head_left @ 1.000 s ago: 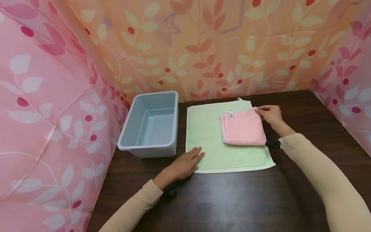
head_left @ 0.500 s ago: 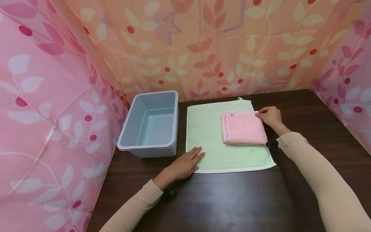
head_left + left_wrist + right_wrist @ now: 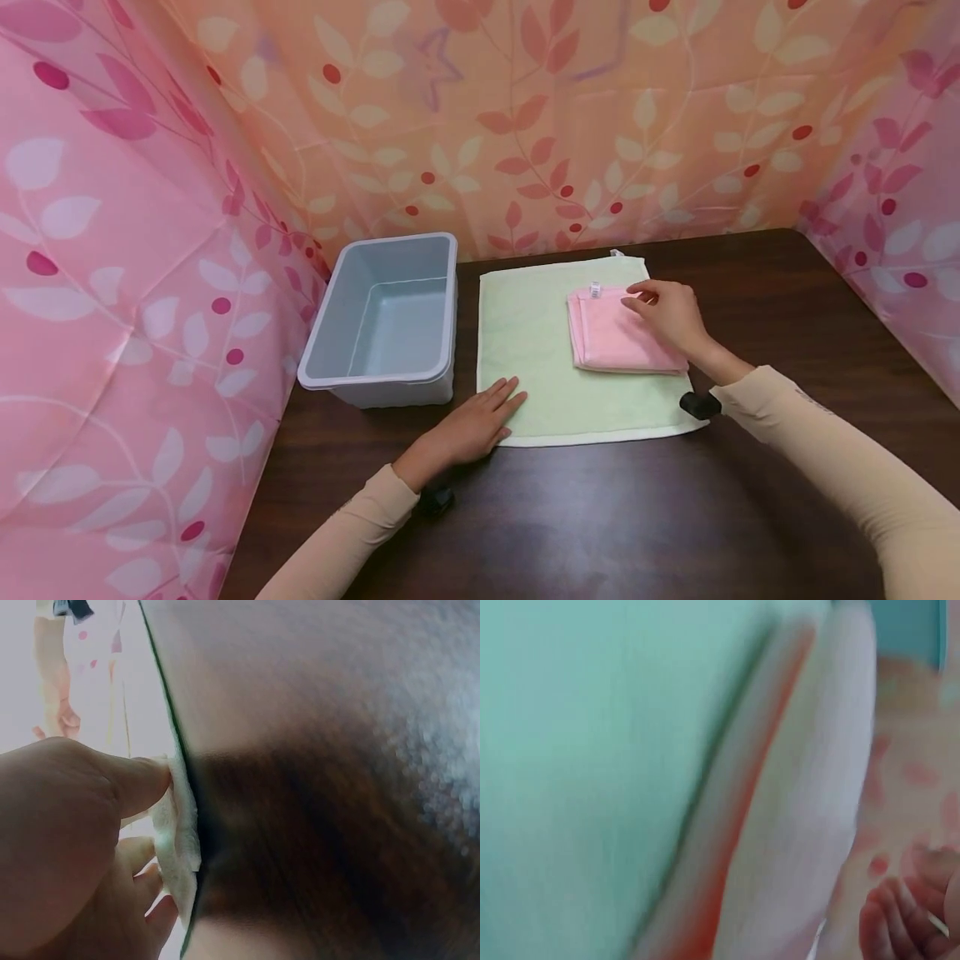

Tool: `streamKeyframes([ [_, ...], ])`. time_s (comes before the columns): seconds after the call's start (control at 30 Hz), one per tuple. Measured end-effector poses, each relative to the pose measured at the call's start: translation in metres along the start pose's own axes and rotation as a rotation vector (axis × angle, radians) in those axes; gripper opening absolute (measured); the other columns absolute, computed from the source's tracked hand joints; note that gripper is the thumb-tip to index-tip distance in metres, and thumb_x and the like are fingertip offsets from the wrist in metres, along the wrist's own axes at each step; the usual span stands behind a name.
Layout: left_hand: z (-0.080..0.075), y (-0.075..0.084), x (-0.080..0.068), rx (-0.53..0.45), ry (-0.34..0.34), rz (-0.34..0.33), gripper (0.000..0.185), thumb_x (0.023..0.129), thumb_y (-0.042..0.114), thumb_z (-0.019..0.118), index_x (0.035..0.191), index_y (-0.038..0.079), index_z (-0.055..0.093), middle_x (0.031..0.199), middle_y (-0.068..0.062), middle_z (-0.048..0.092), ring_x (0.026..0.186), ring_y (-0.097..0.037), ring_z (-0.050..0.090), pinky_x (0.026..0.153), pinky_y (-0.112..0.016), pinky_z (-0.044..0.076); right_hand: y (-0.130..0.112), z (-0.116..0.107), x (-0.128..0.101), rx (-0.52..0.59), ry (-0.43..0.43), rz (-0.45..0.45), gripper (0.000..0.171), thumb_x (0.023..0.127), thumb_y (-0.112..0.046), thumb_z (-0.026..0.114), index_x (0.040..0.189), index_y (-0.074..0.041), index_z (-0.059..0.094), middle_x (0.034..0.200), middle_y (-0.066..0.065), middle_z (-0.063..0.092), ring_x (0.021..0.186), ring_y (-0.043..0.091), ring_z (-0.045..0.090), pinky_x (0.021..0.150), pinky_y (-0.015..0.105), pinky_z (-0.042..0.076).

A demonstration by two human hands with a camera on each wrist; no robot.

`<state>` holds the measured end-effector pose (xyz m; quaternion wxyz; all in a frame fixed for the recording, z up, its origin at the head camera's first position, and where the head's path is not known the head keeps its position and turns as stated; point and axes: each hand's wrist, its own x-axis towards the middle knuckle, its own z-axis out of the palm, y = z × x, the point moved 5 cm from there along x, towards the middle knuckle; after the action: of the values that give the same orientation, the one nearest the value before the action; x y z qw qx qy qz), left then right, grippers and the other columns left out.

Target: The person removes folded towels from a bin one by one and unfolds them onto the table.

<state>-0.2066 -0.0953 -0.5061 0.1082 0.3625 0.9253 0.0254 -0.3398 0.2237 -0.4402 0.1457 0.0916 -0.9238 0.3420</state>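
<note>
Item one: we record a dark brown wooden desk, walled on three sides by leaf-printed pink and orange plastic sheeting. Item two: a flat, square pale green towel lies spread at the middle of the desk, its far edge near the desk's far edge. Item three: a folded pink cloth with a small white label rests on the green towel's far right quarter, nearer the desk's far edge than its near one. Item four: an empty grey rectangular plastic bin stands just beside the green towel's left edge, against the desk's left edge and towards the far left corner. Item five: the left hand lies flat, fingers straight and together, pressing the green towel's near left corner onto the desk; in the left wrist view the thumb touches the towel's edge, so we note a wide, flat grip holding nothing. Item six: the right hand sits on the pink cloth's far right part, fingers bent with the tips on the fabric near the label; whether that grip pinches the cloth or merely rests on it, we cannot tell, the right wrist view being blurred. Both arms wear beige sleeves.
</note>
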Motion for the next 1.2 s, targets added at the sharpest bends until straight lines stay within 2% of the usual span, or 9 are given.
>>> streamKeyframes([
  [0.17,-0.002,0.001,-0.002,-0.014,0.022,0.015,0.062,0.104,0.029,0.049,0.158,0.013,0.024,0.167,-0.011,0.016,0.156,-0.027,0.019,0.12,-0.045,0.034,-0.034,0.02,-0.026,0.102,-0.132,-0.083,0.029,0.086,-0.023,0.078,0.109,-0.006,0.076,0.094,0.011,0.076,0.076,0.018,0.06,0.065,0.016,0.045],
  [0.33,-0.004,0.003,-0.004,-0.041,0.043,0.038,0.06,0.104,0.026,0.05,0.157,0.01,0.026,0.167,-0.013,0.018,0.155,-0.03,0.02,0.119,-0.047,0.035,-0.042,0.043,-0.046,0.12,-0.203,-0.151,0.032,0.076,-0.018,0.086,0.105,-0.007,0.076,0.085,0.006,0.073,0.077,0.017,0.061,0.069,0.019,0.048],
  [0.47,-0.005,0.004,-0.005,-0.048,0.044,0.042,0.06,0.104,0.026,0.05,0.157,0.01,0.027,0.166,-0.013,0.019,0.155,-0.03,0.021,0.119,-0.047,0.035,-0.04,0.055,-0.056,0.085,-0.213,-0.221,0.028,0.074,-0.013,0.087,0.098,-0.005,0.076,0.082,0.005,0.071,0.075,0.016,0.06,0.07,0.024,0.048],
  [0.7,-0.004,0.003,-0.004,-0.037,0.035,0.023,0.061,0.104,0.028,0.05,0.158,0.012,0.025,0.167,-0.011,0.017,0.155,-0.028,0.018,0.12,-0.046,0.034,-0.042,0.055,-0.059,0.041,-0.177,-0.272,0.009,0.081,-0.01,0.079,0.09,-0.011,0.079,0.08,-0.002,0.073,0.072,0.01,0.059,0.069,0.026,0.049],
  [0.93,-0.007,0.004,-0.005,-0.046,0.027,0.02,0.061,0.104,0.027,0.05,0.158,0.012,0.025,0.167,-0.011,0.017,0.155,-0.029,0.018,0.12,-0.047,0.034,-0.04,0.04,-0.051,0.069,-0.14,-0.216,0.009,0.085,-0.009,0.076,0.093,-0.009,0.079,0.087,0.004,0.078,0.078,0.015,0.063,0.071,0.024,0.051],
  [1.07,-0.007,0.004,-0.005,-0.048,0.018,0.02,0.061,0.104,0.027,0.049,0.158,0.011,0.025,0.167,-0.011,0.017,0.155,-0.029,0.018,0.12,-0.046,0.033,-0.035,0.027,-0.044,0.083,-0.106,-0.151,0.009,0.087,-0.01,0.075,0.094,-0.009,0.079,0.088,0.007,0.078,0.077,0.017,0.061,0.068,0.017,0.047],
  [1.2,-0.006,0.003,-0.005,-0.039,0.025,0.028,0.061,0.104,0.028,0.049,0.158,0.011,0.025,0.167,-0.012,0.017,0.155,-0.029,0.019,0.12,-0.046,0.034,-0.025,0.011,-0.039,0.095,-0.054,-0.057,0.01,0.087,-0.013,0.075,0.096,-0.009,0.08,0.089,0.011,0.078,0.076,0.019,0.057,0.063,0.016,0.043],
])
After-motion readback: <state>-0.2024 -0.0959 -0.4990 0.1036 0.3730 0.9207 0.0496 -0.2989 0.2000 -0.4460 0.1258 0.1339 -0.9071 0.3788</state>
